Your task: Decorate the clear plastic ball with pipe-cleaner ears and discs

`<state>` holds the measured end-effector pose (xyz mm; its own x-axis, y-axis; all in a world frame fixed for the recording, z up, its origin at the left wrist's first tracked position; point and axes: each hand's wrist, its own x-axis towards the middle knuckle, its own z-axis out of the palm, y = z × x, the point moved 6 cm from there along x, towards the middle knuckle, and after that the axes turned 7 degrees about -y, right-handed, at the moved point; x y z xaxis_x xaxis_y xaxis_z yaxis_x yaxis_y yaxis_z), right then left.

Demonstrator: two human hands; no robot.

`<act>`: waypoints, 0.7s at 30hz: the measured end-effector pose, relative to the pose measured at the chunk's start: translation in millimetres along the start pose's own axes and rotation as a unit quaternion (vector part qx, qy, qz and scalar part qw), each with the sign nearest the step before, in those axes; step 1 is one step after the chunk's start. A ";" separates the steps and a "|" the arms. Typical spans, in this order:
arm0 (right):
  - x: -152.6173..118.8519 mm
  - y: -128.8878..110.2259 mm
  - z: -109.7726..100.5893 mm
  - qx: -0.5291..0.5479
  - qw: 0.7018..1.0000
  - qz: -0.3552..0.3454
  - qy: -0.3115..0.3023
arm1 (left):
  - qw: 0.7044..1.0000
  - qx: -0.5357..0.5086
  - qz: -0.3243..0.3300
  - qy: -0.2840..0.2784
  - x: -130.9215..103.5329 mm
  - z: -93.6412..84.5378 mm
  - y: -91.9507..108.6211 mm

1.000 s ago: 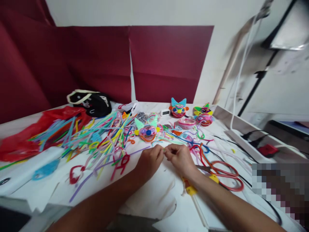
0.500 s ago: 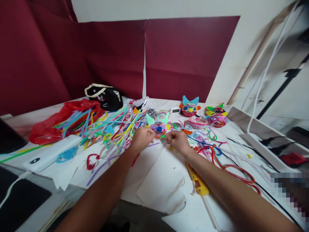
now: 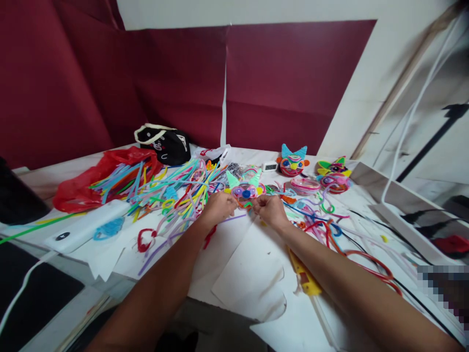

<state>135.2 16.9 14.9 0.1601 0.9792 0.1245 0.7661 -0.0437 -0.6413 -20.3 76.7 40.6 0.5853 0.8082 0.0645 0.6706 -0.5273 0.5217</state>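
My left hand [image 3: 220, 207] is closed, its fingertips pinched together; whatever they hold is too small to make out. Facing it, my right hand [image 3: 271, 210] is also closed, with a short green pipe cleaner piece [image 3: 248, 206] at its fingertips. Just behind both hands sits a small animal face made of pipe cleaners [image 3: 246, 194], with mint-green pointed ears, purple eyes and a blue nose. Below my right forearm lies a yellow hot glue gun [image 3: 307, 279]. White paper sheets [image 3: 249, 274] lie on the table in front of my hands.
Loose pipe cleaners [image 3: 183, 190] heap on the left, beside a red plastic bag [image 3: 78, 185] and a white power bank-like box [image 3: 86, 227]. Two finished-looking faces, one blue-eared [image 3: 293, 161] and one yellow-green [image 3: 334, 173], stand at the back right. A black cable [image 3: 361, 244] crosses the right side.
The whole view has shifted slightly to the right. My hands stay close together, and the green piece between them now sits a little nearer the animal face.
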 end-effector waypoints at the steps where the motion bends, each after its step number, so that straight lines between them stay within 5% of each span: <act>1: -0.2 -0.2 -1.4 -0.005 1.000 -0.001 -0.001 | 1.000 0.007 -0.004 0.003 0.2 -0.8 -0.5; 21: 10.3 19.6 -4.3 -0.026 0.999 0.008 -0.040 | 0.997 0.064 -0.052 0.009 2.8 2.2 -6.6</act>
<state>154.6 25.3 6.8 0.1233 0.9910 0.0520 0.7955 -0.0673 -0.6023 -22.1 81.9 35.5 0.5030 0.8637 0.0312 0.7804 -0.4694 0.4130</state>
